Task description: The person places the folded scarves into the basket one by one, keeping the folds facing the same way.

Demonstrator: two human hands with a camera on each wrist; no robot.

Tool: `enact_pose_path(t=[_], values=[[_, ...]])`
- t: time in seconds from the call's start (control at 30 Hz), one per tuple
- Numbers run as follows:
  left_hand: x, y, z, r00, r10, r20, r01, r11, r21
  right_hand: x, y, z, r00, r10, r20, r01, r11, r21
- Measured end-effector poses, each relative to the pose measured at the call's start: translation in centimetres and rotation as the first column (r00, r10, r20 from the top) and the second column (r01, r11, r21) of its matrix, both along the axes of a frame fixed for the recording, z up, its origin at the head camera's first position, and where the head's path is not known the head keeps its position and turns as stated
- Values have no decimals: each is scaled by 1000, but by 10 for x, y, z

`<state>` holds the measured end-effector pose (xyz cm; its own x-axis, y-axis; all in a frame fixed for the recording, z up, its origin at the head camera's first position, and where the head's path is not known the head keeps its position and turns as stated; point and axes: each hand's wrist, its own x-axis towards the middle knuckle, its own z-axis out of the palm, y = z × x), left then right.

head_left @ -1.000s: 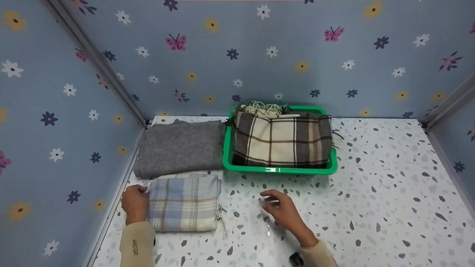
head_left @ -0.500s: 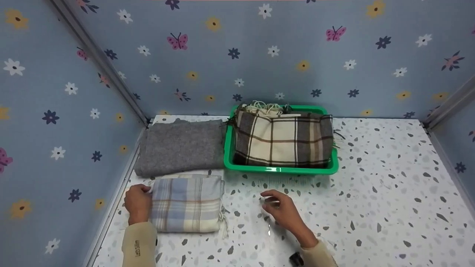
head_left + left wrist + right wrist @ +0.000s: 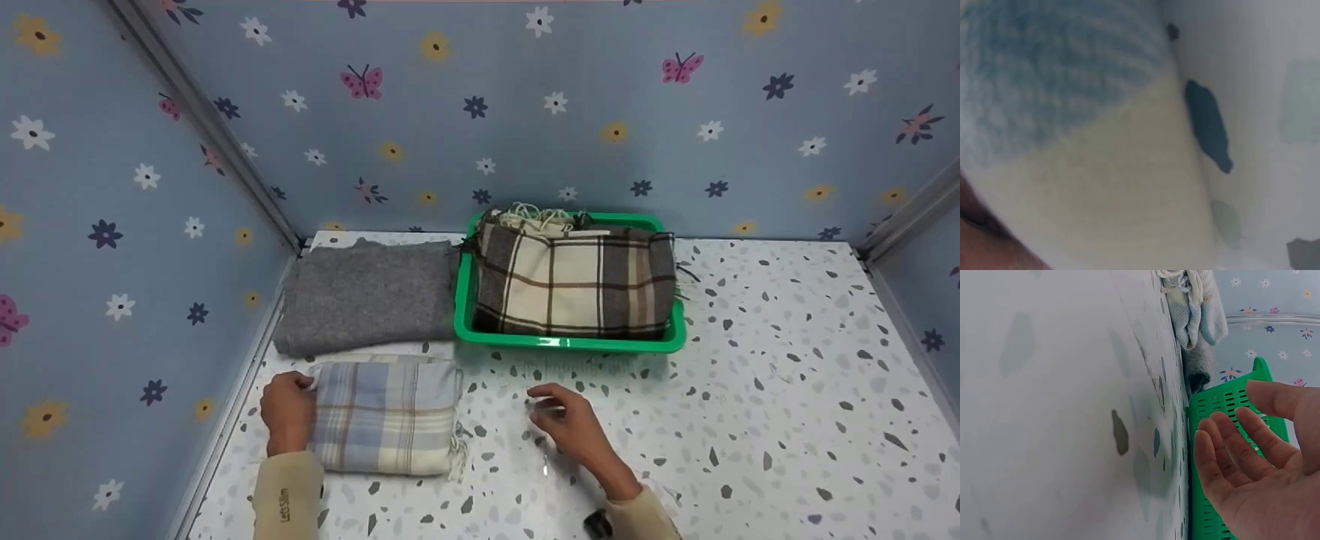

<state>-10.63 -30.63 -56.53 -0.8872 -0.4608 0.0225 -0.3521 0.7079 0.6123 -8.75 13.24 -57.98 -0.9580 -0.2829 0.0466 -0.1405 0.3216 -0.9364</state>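
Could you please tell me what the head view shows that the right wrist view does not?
Only the head view: the left hand, touching the light plaid cloth, and the checked top of the brown-and-cream cloth. Only the right wrist view: the slots in the side of the green basket and the palm of the right hand. Both: the right hand, green basket, grey cloth, light plaid cloth, speckled tabletop and flowered wall.

The left hand [image 3: 289, 409] shows its back, with the left forearm [image 3: 287, 495] straight behind it. Well apart to its right, the right hand [image 3: 570, 424] has loosely bent fingers [image 3: 1266, 439] and thumb [image 3: 1275, 398] held apart; the right forearm [image 3: 643, 514] slants behind it.
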Motion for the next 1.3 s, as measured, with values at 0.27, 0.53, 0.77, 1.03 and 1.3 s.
enact_pose_path(t=[0.27,0.53,0.77,1.03,1.3], values=[[-1,8,-1,1000,-7,-8,6,1000,-6,1,-2,-2,1000,-1,-4,1,1000,-5],[-2,14,-2,1000,-17,-7,17,1000,-6,0,-4,-3,1000,-18,0,18,1000,-14],[-1,19,-1,999,-36,-20,35,999,-20,0,-10,-4,998,-51,29,52,998,-21],[1,25,2,999,-34,-8,34,999,-21,-1,-23,-7,996,-47,75,50,998,-38],[-1,27,3,998,-53,28,54,998,-13,-1,-33,-8,995,-67,73,71,996,-53]])
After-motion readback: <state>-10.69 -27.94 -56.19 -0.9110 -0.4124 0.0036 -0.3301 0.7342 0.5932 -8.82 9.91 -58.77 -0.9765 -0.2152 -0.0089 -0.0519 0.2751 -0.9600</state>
